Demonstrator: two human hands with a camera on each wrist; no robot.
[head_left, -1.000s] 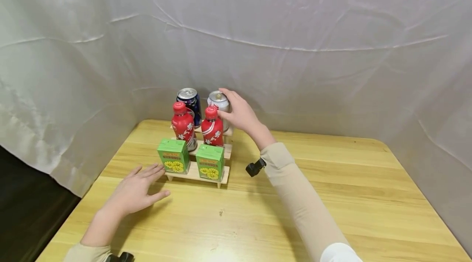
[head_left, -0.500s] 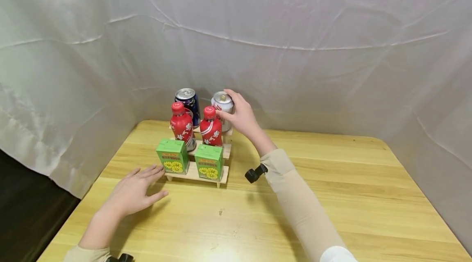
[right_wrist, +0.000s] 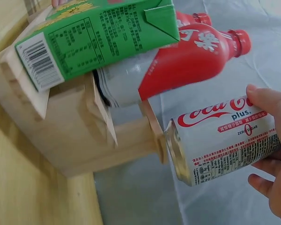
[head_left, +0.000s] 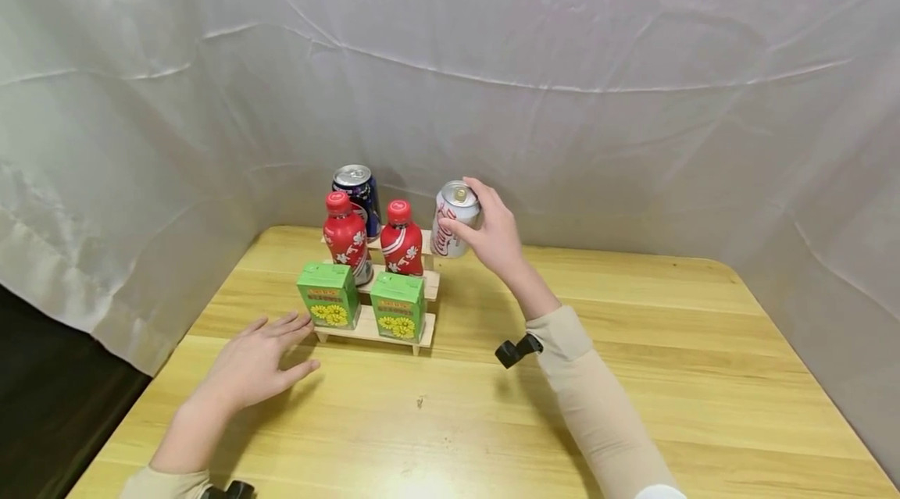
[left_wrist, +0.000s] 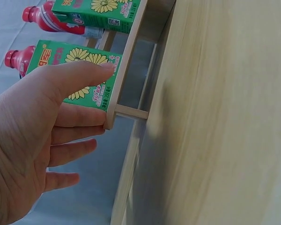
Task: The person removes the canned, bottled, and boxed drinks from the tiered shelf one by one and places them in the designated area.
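Observation:
My right hand [head_left: 495, 237] grips a white Coca-Cola Plus can [head_left: 448, 237] around its upper part, thumb on the near side. The can is off the three-step wooden stand [head_left: 367, 329], just right of its top step; in the right wrist view, the can [right_wrist: 225, 140] has its base by that step's end. My left hand [head_left: 256, 366] has its fingers extended, fingertips at the left end of the bottom step. In the left wrist view its thumb lies over the front of a green drink carton [left_wrist: 84, 89]; contact there is unclear.
On the top step's left stands a dark blue can [head_left: 370, 206]. Two red bottles, left [head_left: 344, 240] and right [head_left: 402, 251], occupy the middle step. Below them are a left green carton [head_left: 329, 297] and a right one [head_left: 398, 308]. A grey curtain [head_left: 562, 140] hangs behind the wooden table [head_left: 633, 327].
My right hand has taken the white can off the top step and moved it rightward, with the can now slightly tilted. The left hand has stayed at the stand's left end.

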